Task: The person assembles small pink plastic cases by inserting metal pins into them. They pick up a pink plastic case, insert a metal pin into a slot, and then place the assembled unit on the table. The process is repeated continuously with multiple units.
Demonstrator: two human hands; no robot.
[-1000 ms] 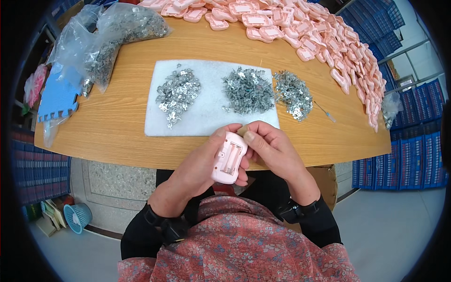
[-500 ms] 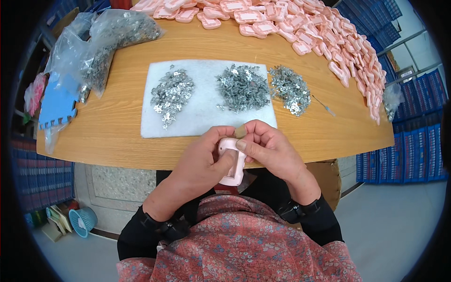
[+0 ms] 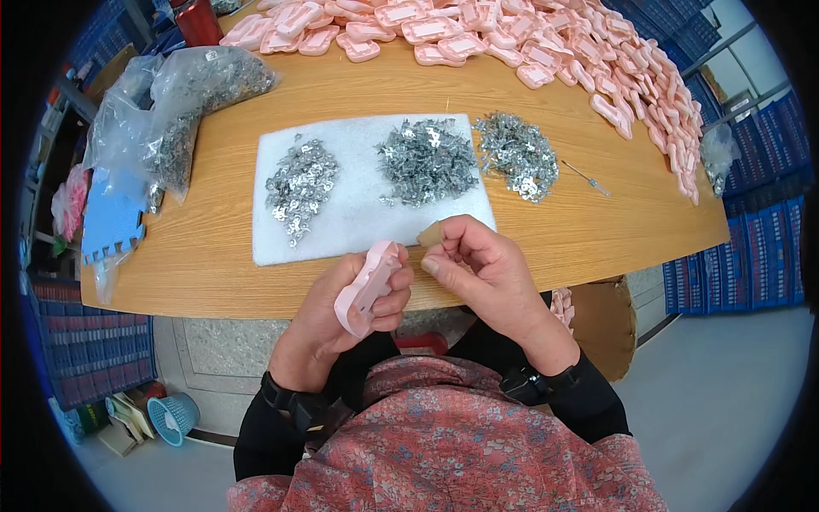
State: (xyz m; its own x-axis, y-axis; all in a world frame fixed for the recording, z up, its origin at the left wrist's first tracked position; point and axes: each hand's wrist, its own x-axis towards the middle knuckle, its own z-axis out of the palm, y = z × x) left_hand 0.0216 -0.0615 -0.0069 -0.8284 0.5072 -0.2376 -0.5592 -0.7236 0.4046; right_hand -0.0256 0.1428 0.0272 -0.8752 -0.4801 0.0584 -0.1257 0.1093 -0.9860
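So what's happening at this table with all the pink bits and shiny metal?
A person seated at a wooden table holds a pink plastic casing edge-up in the left hand. The right hand pinches something small beside it, too small to make out. Ahead, a white foam pad carries heaps of small metal parts, with many more pink casings piled along the far edge.

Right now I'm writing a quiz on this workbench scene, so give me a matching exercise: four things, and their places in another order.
Things:
1 pink plastic case
2 white foam pad
3 blue foam piece
4 small screwdriver

Places:
A at the table's left edge
B in the left hand
C on bare wood right of the metal piles
D under two piles of small metal parts

Pairs: 1-B, 2-D, 3-A, 4-C
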